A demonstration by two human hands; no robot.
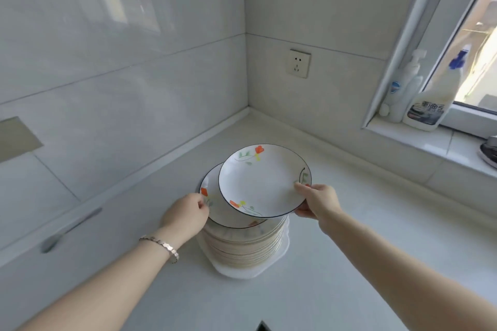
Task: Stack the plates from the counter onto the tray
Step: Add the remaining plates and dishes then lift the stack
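Note:
A tall stack of white plates (pixel 242 247) with flower prints stands on a white tray (pixel 236 273) on the counter. My right hand (pixel 317 201) grips the right rim of one flowered plate (pixel 263 180), holding it tilted above the stack and shifted to the right. My left hand (pixel 187 213) pinches the left rim of the stack's top plate (pixel 223 209), which lies partly under the raised one. The tray shows only as a thin edge below the stack.
The pale counter (pixel 349 263) meets tiled walls in a corner behind the stack. A wall socket (pixel 300 63) sits above. Cleaning bottles (pixel 427 105) stand on the window sill at right. A dark object (pixel 489 153) lies at the sill's far right edge.

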